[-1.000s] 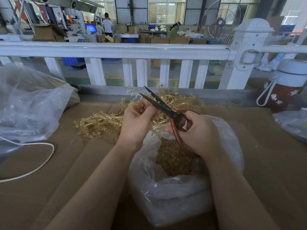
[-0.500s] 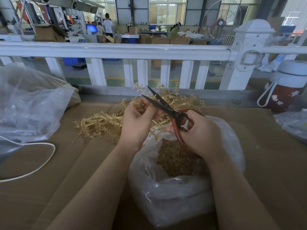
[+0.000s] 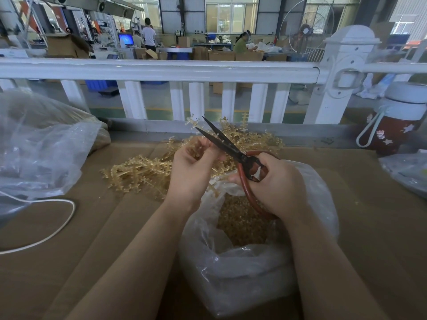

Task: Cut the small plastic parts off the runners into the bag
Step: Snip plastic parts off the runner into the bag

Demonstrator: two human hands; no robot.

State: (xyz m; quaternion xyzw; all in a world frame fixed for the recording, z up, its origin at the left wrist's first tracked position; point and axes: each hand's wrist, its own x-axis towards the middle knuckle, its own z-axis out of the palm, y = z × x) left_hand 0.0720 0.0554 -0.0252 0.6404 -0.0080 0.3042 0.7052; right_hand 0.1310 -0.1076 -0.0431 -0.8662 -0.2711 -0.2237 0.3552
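My left hand [image 3: 189,172] pinches a yellowish translucent runner [image 3: 200,147] between its fingertips, above the rim of the clear plastic bag [image 3: 242,273]. My right hand [image 3: 277,183] grips the red handles of the scissors [image 3: 221,140]. The dark blades stand slightly apart and point up and left, right beside the runner in my left fingers. Inside the bag lies a heap of small cut yellow parts [image 3: 240,222]. A pile of uncut runners [image 3: 143,172] lies on the brown cardboard surface behind the bag.
A large crumpled clear bag [image 3: 39,144] sits at the left, with a white cable [image 3: 57,225] looping in front of it. A red bottle with a white lid [image 3: 392,125] stands at the right by a white railing [image 3: 161,70]. Another plastic bag [image 3: 409,172] lies at the far right.
The hands and scissors have stayed almost in place over the bag; the blades remain slightly apart by the runner, with only a small shift of the view.
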